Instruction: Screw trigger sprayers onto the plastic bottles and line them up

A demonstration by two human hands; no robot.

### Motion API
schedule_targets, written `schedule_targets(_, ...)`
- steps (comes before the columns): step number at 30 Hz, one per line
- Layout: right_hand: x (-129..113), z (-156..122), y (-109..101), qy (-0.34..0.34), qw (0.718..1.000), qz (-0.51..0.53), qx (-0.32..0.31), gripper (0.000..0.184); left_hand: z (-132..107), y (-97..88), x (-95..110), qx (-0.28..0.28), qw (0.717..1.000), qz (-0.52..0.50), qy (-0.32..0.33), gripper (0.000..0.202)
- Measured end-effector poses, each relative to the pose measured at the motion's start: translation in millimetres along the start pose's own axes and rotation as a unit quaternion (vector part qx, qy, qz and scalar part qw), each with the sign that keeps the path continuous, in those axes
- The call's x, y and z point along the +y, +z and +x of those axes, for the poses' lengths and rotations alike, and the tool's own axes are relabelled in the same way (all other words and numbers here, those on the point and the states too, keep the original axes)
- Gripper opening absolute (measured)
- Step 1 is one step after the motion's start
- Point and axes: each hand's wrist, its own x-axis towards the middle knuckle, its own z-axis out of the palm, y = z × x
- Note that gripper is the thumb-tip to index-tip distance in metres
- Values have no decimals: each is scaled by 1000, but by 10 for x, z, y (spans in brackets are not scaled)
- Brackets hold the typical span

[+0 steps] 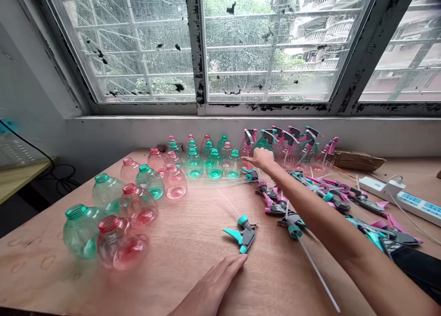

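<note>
My left hand (pixel 215 284) lies flat on the wooden table (pixel 179 242), fingers stretched out, its tips just short of a teal and grey spray trigger head (pixel 243 233). My right hand (pixel 262 159) reaches far across the table, index finger extended toward a green bottle (pixel 234 165) in the back row, holding nothing that I can see. Open pink and green plastic bottles (pixel 172 178) stand in rows to the left. Bottles with trigger heads fitted (pixel 289 146) stand behind my right hand.
Several loose pink and teal trigger heads with long dip tubes (pixel 330 194) lie scattered on the right. A white power strip (pixel 409 201) and a cardboard piece (pixel 358 160) sit at the far right. A windowsill wall runs behind the table.
</note>
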Motion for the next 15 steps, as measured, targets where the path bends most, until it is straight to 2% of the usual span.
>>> schedule_targets(4, -59, 48, 119, 37, 999, 5, 5, 28, 0, 48, -135, -8, 1000, -2, -7, 90)
schedule_targets(9, -32, 28, 102, 52, 999, 14, -5, 29, 2, 24, -100, 0, 1000, -11, 6, 98)
schedule_targets(12, -15, -73, -79, 30, 999, 23, -16, 28, 0, -19, 14, 13, 1000, -19, 3, 90)
schedule_targets(15, 126, -201, -449, -11, 999, 35, -9, 34, -1, -68, 186, 40, 999, -27, -6, 73)
